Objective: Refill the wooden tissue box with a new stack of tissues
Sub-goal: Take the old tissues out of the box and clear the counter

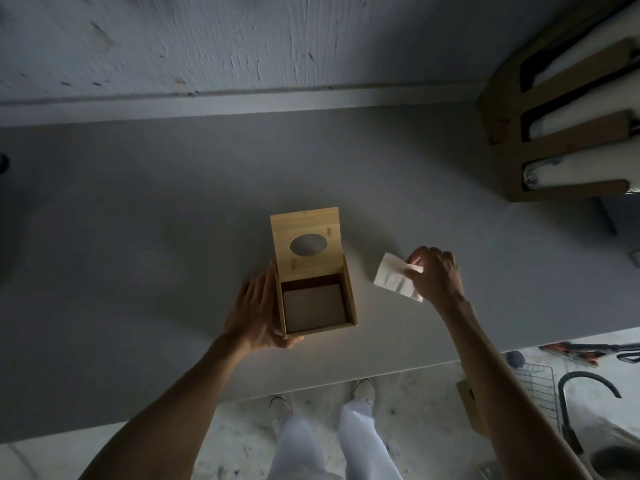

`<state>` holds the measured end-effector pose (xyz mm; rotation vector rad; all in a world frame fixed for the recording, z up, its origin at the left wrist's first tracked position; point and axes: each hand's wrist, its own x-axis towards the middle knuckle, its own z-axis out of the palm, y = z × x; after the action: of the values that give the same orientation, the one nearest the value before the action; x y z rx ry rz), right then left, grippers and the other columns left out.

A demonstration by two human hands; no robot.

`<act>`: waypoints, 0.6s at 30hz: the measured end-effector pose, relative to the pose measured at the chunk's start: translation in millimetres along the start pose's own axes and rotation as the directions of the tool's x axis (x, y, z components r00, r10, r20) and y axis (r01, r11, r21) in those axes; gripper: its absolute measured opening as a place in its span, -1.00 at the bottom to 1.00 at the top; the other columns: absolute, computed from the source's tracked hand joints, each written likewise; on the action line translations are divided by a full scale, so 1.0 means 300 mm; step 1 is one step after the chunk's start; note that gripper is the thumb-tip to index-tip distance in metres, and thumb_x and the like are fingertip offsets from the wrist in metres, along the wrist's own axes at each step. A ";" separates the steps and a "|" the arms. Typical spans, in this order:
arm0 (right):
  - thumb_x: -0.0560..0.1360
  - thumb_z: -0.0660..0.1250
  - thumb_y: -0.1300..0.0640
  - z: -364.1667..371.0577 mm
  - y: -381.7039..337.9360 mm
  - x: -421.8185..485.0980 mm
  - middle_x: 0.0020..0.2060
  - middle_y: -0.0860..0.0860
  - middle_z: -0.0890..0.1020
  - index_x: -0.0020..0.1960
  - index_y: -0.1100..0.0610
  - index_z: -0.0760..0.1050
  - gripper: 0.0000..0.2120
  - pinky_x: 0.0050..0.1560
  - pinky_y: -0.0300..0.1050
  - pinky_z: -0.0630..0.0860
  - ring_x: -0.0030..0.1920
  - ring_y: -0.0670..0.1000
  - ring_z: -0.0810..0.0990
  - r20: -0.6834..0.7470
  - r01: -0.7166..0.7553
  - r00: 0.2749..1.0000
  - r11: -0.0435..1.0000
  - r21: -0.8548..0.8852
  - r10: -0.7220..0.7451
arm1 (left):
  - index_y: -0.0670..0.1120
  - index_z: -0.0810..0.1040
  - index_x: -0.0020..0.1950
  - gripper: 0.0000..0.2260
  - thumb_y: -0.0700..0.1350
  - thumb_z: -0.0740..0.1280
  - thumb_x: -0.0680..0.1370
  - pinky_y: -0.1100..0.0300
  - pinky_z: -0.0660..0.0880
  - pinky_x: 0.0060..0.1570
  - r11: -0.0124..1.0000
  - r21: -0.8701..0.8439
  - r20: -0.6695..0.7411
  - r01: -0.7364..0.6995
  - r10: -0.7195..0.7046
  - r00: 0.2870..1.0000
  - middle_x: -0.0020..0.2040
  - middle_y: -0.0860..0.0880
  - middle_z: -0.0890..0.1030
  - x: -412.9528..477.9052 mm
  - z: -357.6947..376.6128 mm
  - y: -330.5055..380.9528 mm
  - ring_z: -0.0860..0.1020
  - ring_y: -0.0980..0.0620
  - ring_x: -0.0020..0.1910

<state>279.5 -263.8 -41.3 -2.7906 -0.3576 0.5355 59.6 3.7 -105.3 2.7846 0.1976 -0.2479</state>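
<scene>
On the grey counter (138, 237), centre: I see the wooden tissue box (349, 296) standing near the front edge, well clear of the back wall.
Lid (304, 221): hinged up at the box's far side, tilted back, with an oval opening in it.
Box interior: a pale flat rectangle lies on the bottom; I cannot tell from my feed whether it is tissue or a base plate.
Left hand (256, 306): laid against the box's left wall, fingers straight along the wood, thumb reaching to the near corner.
Right hand (436, 275): on the counter to the right of the box, fingers curled, pinching the folded white tissues (389, 282).
Folded white tissues: lying on the counter near the box, not touching it and not yet inside it.
Back wall (242, 39): rough plaster, scratched and pitted, with a plain ledge where it meets the counter.
Wooden holder (571, 133): far right at the wall, three slots, a white roll (588, 168) showing in each.
Lower right: a wire rack (536, 386), a black curved tap (585, 379), and an orange-and-black tool (571, 351) that is too blurred to name.
Floor (415, 393): pale and speckled; the person's light trousers (301, 445) and shoes (363, 388) show below the counter edge.
Light: dim throughout.
</scene>
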 end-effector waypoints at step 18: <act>0.48 0.43 0.11 0.025 -0.430 -0.188 -0.08 -0.03 0.70 0.02 -0.02 0.51 -0.84 -0.27 -0.34 0.50 -0.23 -0.08 0.68 0.335 0.559 0.759 0.823 0.106 -0.558 | -0.34 0.11 0.49 0.14 0.54 0.18 0.27 -0.02 0.39 0.15 0.998 -0.065 -0.002 0.002 -0.002 1.000 0.40 -0.34 0.38 -0.011 0.002 0.000 0.42 -0.24 0.28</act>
<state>201.5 -158.3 10.8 -2.3827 -1.2213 0.8696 56.4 3.3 -105.2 2.7208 0.2056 -0.2351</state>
